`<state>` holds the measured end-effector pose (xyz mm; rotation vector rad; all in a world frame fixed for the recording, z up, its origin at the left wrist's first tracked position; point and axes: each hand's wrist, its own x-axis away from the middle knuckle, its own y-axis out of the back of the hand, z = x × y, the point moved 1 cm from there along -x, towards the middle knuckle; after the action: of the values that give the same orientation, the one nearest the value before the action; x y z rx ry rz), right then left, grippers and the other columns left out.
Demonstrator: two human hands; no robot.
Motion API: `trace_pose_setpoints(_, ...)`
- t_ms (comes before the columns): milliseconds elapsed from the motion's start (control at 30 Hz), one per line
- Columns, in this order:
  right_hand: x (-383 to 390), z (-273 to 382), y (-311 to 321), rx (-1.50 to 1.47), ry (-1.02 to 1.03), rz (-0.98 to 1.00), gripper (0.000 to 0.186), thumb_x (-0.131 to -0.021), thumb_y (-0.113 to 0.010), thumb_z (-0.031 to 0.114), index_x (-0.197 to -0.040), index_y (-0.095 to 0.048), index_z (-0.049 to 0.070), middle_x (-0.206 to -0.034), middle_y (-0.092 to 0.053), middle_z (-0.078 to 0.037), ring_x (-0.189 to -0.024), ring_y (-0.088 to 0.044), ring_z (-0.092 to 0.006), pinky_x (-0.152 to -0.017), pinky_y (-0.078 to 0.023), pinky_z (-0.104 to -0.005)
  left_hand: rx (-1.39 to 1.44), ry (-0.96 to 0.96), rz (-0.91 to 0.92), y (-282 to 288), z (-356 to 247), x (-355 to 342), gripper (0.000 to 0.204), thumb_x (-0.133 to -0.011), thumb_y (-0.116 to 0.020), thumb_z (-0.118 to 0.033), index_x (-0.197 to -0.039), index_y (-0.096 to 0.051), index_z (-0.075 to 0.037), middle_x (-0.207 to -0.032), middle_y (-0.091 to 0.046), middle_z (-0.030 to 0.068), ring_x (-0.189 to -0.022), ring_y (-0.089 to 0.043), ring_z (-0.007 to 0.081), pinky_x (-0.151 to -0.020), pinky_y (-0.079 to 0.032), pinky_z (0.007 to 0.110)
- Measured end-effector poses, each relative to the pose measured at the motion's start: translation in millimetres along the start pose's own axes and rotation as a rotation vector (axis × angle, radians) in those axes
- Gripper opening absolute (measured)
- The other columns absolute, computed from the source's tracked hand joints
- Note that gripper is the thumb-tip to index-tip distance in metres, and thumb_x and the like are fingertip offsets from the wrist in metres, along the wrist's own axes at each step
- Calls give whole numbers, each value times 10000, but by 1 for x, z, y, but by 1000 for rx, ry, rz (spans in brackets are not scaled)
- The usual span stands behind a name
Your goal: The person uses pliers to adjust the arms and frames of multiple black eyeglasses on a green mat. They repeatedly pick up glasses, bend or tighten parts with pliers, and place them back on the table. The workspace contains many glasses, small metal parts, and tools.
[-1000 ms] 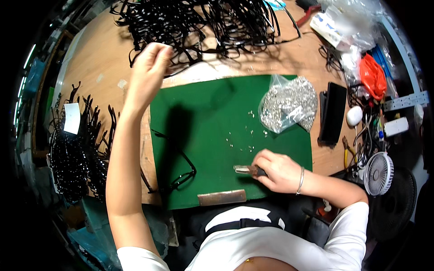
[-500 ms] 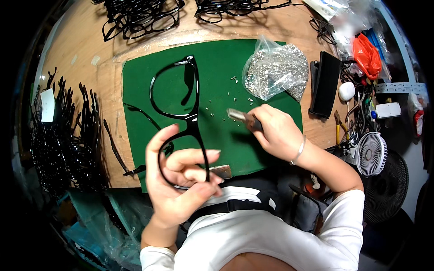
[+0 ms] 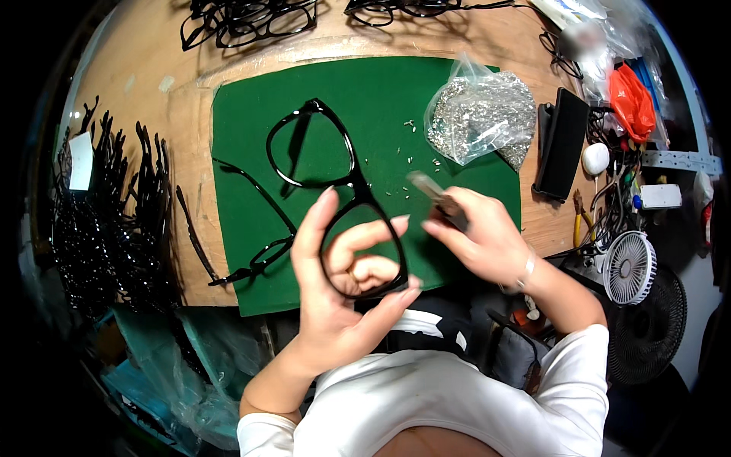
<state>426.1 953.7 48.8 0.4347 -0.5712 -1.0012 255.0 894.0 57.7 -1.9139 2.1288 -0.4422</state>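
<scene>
My left hand (image 3: 335,316) is closed around the lower lens rim of a black eyeglass frame (image 3: 359,181), with the fingers passing through and around the rim. The frame is held tilted above a green mat (image 3: 251,95). In my right hand (image 3: 487,236) is a short tool (image 3: 429,187) with a flat metal end and a darker body, smeared by motion. Its tip points toward the frame but stays apart from it. Small silvery pieces (image 3: 410,161) lie scattered on the mat beyond the tool. Another black pair of glasses (image 3: 242,273) rests at the mat's left edge.
A clear bag of tiny metal parts (image 3: 480,122) sits at the mat's far right. Right of it are a black case (image 3: 562,145), pliers (image 3: 583,221), cables and a small white fan (image 3: 630,266). Black frames pile up left (image 3: 114,228) and at the back (image 3: 251,23).
My left hand has moved right with the eyeglass frame, turning it so its upper rim leans left. My right hand has shifted slightly right with the tool. The whole view has shifted a little.
</scene>
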Motion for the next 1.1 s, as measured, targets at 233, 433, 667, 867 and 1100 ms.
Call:
trace_pose_setpoints(233, 33, 22, -7, -505, 67, -167, 118, -774, -602, 75, -811, -523, -4, -732, -506, -50, -643, -483, -85, -560, -404, -223, -464, -190, -68, -22, 13, -7, 843, -673, -604, 105, -1305, -60, -18, -1173, -447, 190, -837, -552, 163, -701, -488, 221)
trace_pose_setpoints(433, 31, 27, -9, -918, -232, -8, 187, -809, -596, 176, -847, -507, 16, -743, -492, 10, -676, -447, -46, -600, -372, -192, -493, -230, -118, -24, 17, -2, 818, -670, -612, 95, -1296, -94, 4, -1163, -464, 200, -876, -558, 181, -684, -493, 218)
trace_pose_setpoints(667, 26, 31, 7, -911, -276, 307, 175, -830, -568, 191, -817, -506, 28, -763, -492, 13, -703, -439, -48, -631, -381, -202, -267, 66, 115, -17, -2, -8, 818, -730, -591, 71, -1311, -30, -63, -1155, -461, 194, -965, -529, 208, -829, -478, 318)
trace_pose_setpoints(867, 26, 39, 5, -986, -213, 380, 185, -816, -586, 173, -876, -499, 21, -800, -499, 8, -723, -450, -52, -664, -396, -207, 38, 196, 49, -15, -12, 0, 854, -716, -589, 98, -1310, -4, -81, -1157, -464, 195, -1007, -522, 235, -856, -460, 355)
trace_pose_setpoints(1100, 34, 31, 23, -433, -76, 535, 277, -805, -586, 259, -881, -538, -3, -699, -561, -76, -644, -528, -111, -582, -434, -260, 50, 228, 110, 6, -30, 6, 826, -721, -558, 125, -1305, -12, -80, -1221, -414, 222, -897, -567, 159, -779, -471, 264)
